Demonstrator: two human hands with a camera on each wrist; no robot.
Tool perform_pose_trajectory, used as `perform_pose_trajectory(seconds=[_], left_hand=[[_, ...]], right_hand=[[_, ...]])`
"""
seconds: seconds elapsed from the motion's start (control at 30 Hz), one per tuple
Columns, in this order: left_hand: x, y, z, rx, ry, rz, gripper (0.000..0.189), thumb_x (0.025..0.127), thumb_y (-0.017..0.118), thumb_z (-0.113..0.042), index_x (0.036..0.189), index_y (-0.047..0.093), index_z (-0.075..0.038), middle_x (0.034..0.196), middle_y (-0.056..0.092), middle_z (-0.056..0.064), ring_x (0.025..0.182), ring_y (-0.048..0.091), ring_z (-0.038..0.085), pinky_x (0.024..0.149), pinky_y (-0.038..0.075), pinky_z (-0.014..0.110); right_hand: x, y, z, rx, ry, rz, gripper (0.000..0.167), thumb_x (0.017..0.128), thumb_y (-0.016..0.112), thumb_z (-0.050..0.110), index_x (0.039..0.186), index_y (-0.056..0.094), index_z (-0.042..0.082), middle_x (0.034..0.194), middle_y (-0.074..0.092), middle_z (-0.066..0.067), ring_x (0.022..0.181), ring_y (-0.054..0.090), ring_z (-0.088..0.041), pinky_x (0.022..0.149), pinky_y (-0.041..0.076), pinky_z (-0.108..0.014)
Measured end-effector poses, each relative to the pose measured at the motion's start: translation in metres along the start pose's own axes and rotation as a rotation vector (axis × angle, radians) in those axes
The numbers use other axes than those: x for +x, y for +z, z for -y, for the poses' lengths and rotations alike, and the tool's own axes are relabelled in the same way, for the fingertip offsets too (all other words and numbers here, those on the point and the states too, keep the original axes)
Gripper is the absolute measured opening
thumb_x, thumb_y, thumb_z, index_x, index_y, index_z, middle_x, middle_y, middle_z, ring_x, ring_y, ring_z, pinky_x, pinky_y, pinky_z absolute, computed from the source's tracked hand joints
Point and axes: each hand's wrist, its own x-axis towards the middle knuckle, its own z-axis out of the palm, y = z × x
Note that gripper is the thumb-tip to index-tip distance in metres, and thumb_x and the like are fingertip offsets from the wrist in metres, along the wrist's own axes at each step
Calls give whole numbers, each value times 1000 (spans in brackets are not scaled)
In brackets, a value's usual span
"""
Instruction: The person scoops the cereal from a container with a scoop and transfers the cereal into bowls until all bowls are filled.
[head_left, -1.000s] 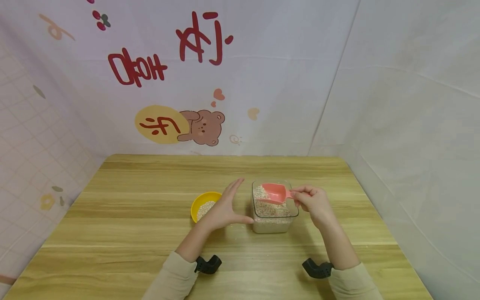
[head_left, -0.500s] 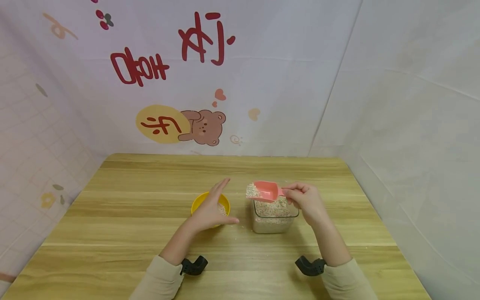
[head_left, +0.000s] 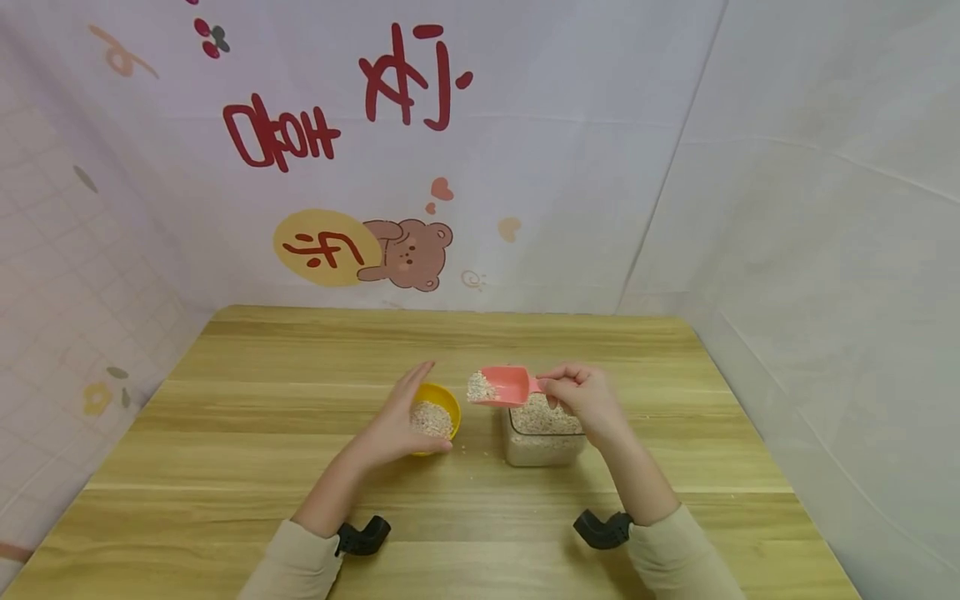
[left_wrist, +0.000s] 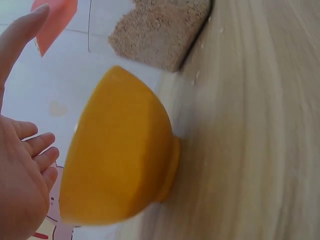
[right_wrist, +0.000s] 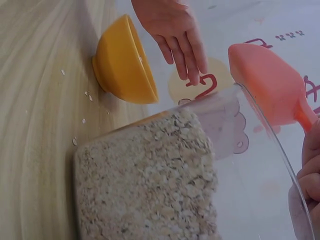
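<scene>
Pink scoop (head_left: 512,386) hanging near-level, flakes (head_left: 480,387) resting at lip; right hand (head_left: 587,403) pinching handle (head_left: 535,385), presumably preventing spillage. Clear container (head_left: 543,455) standing at scoop's five o'clock, yellow bowl (left_wrist: 117,155) at eight, proximity likely shortening carry. Left hand (head_left: 388,429) spreading beside bowl, gripping nothing, perhaps for steadying.

A bowl (head_left: 441,395) stands left of a container (head_left: 544,452) — flakes (head_left: 432,419) in both.

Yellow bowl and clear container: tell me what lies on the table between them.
A few loose pale flakes lie scattered on the table between bowl and container, as the right wrist view shows.
</scene>
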Motion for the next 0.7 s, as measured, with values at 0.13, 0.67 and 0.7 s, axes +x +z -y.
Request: perform_pose_trajectory(seconds=[0.13,0.67,0.7], left_hand=[[-3,-3,7,-12,1,-7,118,61,91,-36,153,16,-31,158,12,2,142,14,30,104,22,64],[-15,-17,37,20,7,5,119,62,89,-40,154,18,-16,157,14,16,141,14,39,104,18,66],[-16,-17,39,21,5,9,119,62,89,-39,154,18,-14,157,13,16,141,13,39,104,17,66]], right_hand=[[3,6,0,-17,-10,33,15,87,67,8,95,70,-5,61,57,-8,46,34,-10,44,25,-22],[16,27,2,-144,-12,26,11,81,71,10,90,74,5,61,62,-9,51,43,-15,45,27,-21],[16,28,2,-171,-14,17,10,80,72,11,89,75,7,61,63,-9,51,43,-15,44,27,-21]])
